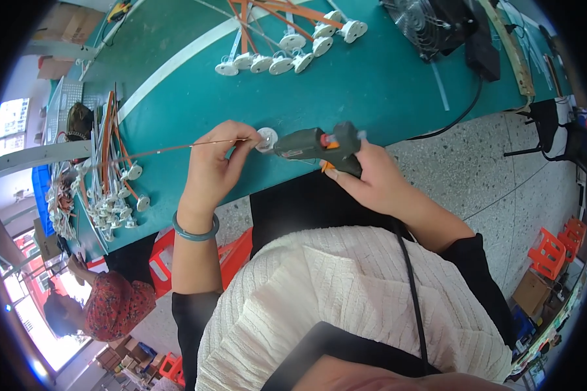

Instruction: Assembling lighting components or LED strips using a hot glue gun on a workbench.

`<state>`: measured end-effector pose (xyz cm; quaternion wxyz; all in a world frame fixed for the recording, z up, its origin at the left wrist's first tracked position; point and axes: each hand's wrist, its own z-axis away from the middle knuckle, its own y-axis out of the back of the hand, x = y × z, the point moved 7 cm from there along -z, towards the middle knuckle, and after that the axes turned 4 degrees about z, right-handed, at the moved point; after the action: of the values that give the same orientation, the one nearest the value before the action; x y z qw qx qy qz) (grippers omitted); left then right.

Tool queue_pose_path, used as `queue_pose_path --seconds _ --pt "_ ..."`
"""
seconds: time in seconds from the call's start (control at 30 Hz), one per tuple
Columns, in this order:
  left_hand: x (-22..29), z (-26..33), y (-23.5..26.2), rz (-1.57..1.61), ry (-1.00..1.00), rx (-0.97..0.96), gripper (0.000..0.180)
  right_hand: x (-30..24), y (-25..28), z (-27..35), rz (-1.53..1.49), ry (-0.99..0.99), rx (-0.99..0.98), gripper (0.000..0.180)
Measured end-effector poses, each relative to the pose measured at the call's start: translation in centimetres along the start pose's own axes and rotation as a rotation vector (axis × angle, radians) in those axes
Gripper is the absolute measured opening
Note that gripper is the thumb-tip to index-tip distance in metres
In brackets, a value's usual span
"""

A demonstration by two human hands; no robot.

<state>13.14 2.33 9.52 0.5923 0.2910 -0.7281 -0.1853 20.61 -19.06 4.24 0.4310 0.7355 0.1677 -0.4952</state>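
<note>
My left hand pinches a thin brown rod near its end, where a small round white disc sits. The rod runs off to the left above the green tabletop. A dark green glue gun is gripped in my right hand, its nozzle at the disc. An orange trigger shows beside my fingers. Whether the nozzle touches the disc I cannot tell.
Several rods with white disc ends lie at the far side of the green table. A bundle of similar rods lies left. A black fan stands far right, with a black cable. Another person sits lower left.
</note>
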Motion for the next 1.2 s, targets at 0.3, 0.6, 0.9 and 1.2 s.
queue_pose_path --seconds 0.3,0.6,0.9,1.2 --pt "2.2 -6.3 -2.2 0.192 -0.024 0.264 0.007 8.4 10.1 3.9 -0.972 -0.211 0.386 0.034" --pt "1.4 -15.4 -8.3 0.04 -0.026 0.147 0.013 10.1 10.5 4.5 -1.025 -0.226 0.474 0.03" --pt "1.3 -16.1 -9.1 0.017 -0.057 0.109 0.014 10.0 10.7 4.3 -1.022 -0.217 0.455 0.028" --pt "2.2 -15.6 -8.2 0.074 -0.018 0.13 0.024 9.8 10.6 4.4 -0.989 -0.217 0.484 0.029"
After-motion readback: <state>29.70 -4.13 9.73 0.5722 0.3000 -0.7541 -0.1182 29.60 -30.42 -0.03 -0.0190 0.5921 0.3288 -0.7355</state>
